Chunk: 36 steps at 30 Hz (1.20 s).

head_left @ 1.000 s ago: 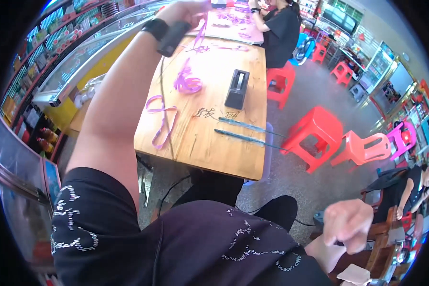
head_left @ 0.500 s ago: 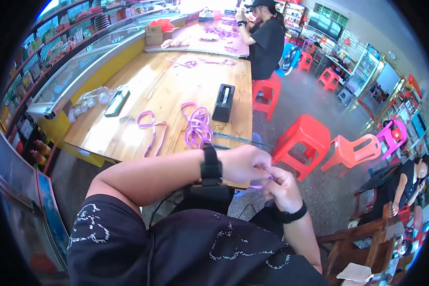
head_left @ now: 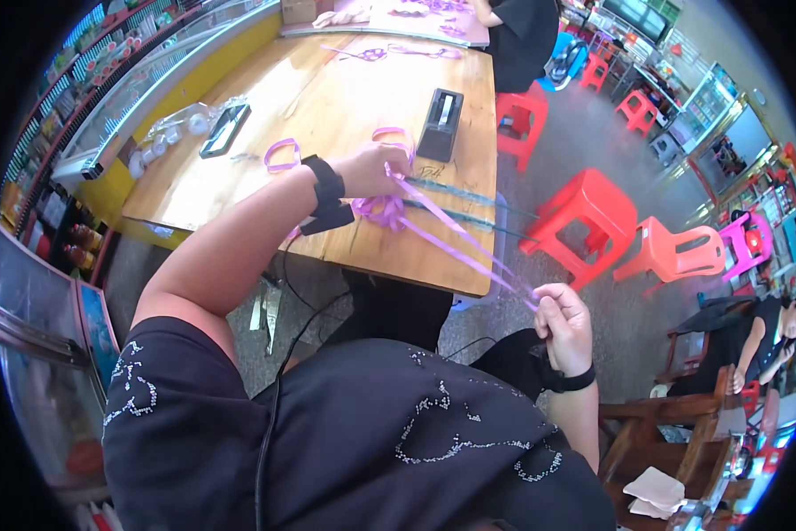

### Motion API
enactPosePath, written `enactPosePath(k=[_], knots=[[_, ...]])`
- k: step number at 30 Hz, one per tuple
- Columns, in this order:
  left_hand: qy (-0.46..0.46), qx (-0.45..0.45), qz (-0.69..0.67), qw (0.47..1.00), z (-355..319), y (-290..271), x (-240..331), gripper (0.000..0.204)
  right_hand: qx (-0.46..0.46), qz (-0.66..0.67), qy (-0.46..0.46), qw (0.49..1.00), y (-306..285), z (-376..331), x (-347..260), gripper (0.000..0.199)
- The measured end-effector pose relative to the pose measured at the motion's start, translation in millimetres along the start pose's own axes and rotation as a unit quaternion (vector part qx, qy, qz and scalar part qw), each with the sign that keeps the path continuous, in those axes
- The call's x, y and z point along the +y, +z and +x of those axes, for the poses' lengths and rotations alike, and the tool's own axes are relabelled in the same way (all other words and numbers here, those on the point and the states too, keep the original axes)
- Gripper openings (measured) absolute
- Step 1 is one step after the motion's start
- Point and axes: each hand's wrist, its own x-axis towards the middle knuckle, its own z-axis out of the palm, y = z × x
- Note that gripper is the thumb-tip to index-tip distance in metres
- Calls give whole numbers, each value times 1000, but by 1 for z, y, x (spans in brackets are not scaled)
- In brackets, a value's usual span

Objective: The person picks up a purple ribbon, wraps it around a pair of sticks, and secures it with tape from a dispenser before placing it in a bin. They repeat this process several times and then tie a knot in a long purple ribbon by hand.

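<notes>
Purple ribbon (head_left: 458,234) runs in two strands across the table's near right corner. My right hand (head_left: 568,326), out past the table edge, pinches the strands' ends between thumb and fingers. Over the tabletop, my left hand (head_left: 373,170) is closed on the upper strand, its fingertips partly hidden. Just below that hand lies a bunched heap of the same ribbon (head_left: 382,211), which the lower strand comes out of. Ribbon loops also show beyond the left hand and to its left. Two thin dark green strips (head_left: 469,217) stick out over the table's right edge.
On the wooden table (head_left: 318,88) stand a black tape dispenser (head_left: 440,126), a dark phone-like slab (head_left: 225,131) and a clear plastic bag (head_left: 170,131). Red stools (head_left: 584,217) and an orange chair (head_left: 677,252) are at right. Another person (head_left: 526,44) stands by the far table.
My hands have parted: the left moved up and left to the ribbon heap, the right slightly right and up. Ribbon now stretches between them. The view has tilted down.
</notes>
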Motion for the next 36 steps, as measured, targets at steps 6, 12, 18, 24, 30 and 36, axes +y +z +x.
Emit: enactPosePath(k=[6, 12, 18, 24, 30, 36], knots=[[-47, -41, 0, 998, -18, 7, -15, 23, 52, 17, -2, 998, -26, -9, 6, 7], [-154, -107, 29, 982, -17, -2, -6, 18, 131, 145, -27, 980, -42, -11, 4, 3], [256, 36, 270, 928, -5, -19, -62, 22, 86, 93, -26, 992, -38, -21, 14, 5], [-220, -55, -89, 970, 3, -59, -25, 31, 90, -57, -11, 994, -44, -21, 27, 6], [-241, -95, 42, 965, -3, -60, -27, 39, 153, 60, -9, 986, -68, -17, 54, 7], [-353, 81, -90, 928, -19, -89, -94, 25, 205, 135, -8, 969, -74, -22, 59, 8]])
